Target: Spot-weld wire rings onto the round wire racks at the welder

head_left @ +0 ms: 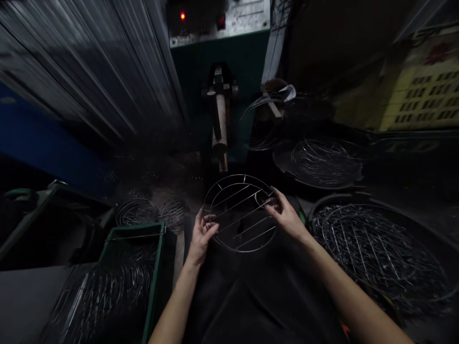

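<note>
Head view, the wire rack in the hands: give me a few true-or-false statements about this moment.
The left hand and right hand hold a round wire rack. True.
That rack is square. False: it is round.
A green crate at the left holds wire racks. True.
A red light glows on the panel ahead. True.
The right hand wears a glove. False: it is bare.
</note>
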### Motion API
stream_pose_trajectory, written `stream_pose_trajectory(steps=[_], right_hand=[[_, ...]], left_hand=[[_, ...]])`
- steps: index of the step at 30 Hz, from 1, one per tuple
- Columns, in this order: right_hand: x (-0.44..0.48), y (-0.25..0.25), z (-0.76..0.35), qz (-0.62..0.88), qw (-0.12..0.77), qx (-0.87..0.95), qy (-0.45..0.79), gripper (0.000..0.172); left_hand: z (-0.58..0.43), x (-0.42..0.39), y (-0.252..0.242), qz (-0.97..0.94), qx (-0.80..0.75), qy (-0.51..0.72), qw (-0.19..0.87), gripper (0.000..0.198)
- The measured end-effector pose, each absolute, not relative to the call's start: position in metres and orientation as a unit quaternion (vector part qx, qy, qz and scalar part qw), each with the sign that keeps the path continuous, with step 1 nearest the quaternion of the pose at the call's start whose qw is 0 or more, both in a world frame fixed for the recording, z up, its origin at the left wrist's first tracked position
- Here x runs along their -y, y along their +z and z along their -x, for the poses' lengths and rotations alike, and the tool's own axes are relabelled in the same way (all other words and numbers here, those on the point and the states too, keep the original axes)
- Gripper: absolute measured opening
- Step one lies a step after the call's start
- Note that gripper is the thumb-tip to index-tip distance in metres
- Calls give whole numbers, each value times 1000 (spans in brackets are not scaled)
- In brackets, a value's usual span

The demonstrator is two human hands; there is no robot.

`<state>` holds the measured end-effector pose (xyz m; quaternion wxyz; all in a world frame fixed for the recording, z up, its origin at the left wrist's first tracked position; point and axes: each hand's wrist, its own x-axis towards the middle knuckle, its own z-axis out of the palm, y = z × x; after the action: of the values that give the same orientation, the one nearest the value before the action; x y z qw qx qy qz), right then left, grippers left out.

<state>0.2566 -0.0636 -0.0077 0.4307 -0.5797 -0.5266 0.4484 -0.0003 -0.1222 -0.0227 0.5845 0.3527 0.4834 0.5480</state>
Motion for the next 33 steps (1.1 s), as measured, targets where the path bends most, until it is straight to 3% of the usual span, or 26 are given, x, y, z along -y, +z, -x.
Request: stream_pose_trajectory(steps=[5, 10, 13, 17, 28, 33], right_hand=[[66, 1, -254, 521, 432, 623, 393, 69], [76, 17, -243, 328, 505, 781, 166, 67], [67, 31, -233, 248, 523, 811, 82, 59], [44, 43, -226, 232, 531, 811, 72, 56], [12, 77, -228, 303, 585, 741, 128, 65], [14, 66, -227, 250, 567, 785, 6, 63]], left_hand=[[18, 123, -29, -380, -477, 533, 587, 77], [29, 110, -26, -329, -442, 610, 570, 82], [20, 102, -13, -249, -357, 621, 652, 75], [4, 99, 7, -212, -298, 579, 729, 66], [4, 81, 58, -217, -258, 594, 731, 37], [-8, 77, 60, -168, -248, 597, 744, 35]])
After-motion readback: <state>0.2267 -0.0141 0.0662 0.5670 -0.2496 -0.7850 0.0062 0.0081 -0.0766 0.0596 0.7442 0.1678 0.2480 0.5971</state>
